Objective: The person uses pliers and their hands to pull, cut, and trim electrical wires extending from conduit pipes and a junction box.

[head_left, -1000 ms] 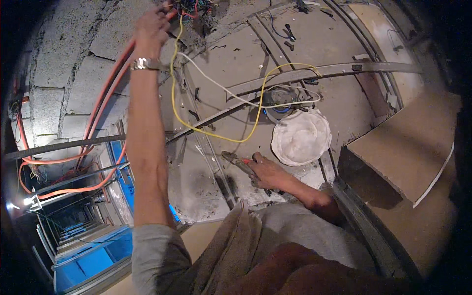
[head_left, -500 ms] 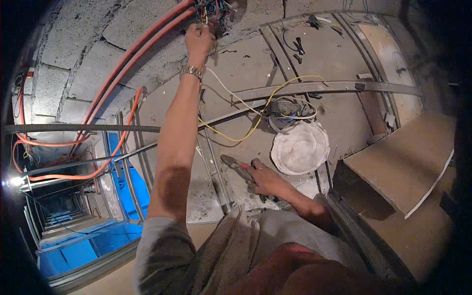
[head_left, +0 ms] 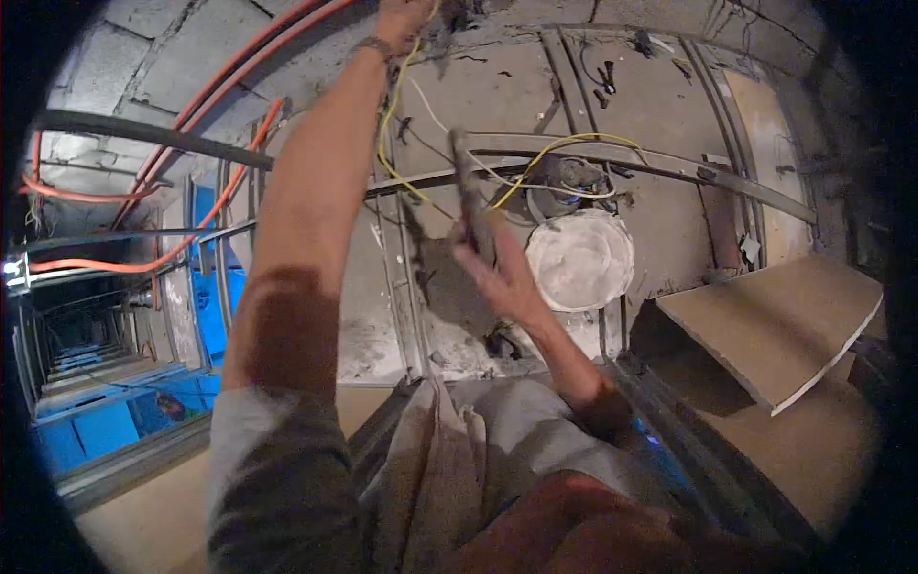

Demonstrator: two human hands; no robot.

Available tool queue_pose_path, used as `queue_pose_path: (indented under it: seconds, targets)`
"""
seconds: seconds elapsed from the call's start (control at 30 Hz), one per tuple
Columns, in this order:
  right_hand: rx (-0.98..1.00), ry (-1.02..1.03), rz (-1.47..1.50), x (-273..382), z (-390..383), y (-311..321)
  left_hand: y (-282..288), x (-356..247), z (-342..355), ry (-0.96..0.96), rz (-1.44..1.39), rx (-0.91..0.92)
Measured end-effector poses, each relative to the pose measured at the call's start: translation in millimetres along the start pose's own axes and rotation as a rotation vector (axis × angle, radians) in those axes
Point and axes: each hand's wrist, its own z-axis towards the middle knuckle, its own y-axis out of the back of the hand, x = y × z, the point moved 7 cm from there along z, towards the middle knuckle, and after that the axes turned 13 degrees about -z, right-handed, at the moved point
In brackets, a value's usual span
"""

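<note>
At the top edge my left hand is closed on a yellow wire, close to a dark cluster of wire ends by the block wall; its fingertips are partly cut off. The yellow wire hangs from there and loops past my right side. Pliers, smeared by motion, point upward in my right hand, which is raised over the grey board. A white wire runs behind the pliers toward a dusty grey object. Beside my right hand is a round white cloth-like cover.
Orange conduits run along the block wall at the left. Metal channels cross the grey board. A loose board piece lies at the right. A deep gap with blue panels drops away at the lower left, near a bright lamp.
My left hand has moved up to the picture's edge, and the yellow wire now reaches it. My right hand has lifted the pliers and turned them upward. The whole view has shifted slightly.
</note>
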Motion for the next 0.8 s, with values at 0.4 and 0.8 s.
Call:
queue_pose_path:
  seconds: [0.4,0.8]
  targets:
    - [-0.135,-0.064,-0.035,77,221,82,-14,-15,-10,0.155,-0.245,-0.192]
    - [0.035,-0.172,0.025,89,271,76,-11,-31,-30,0.033,-0.032,-0.336]
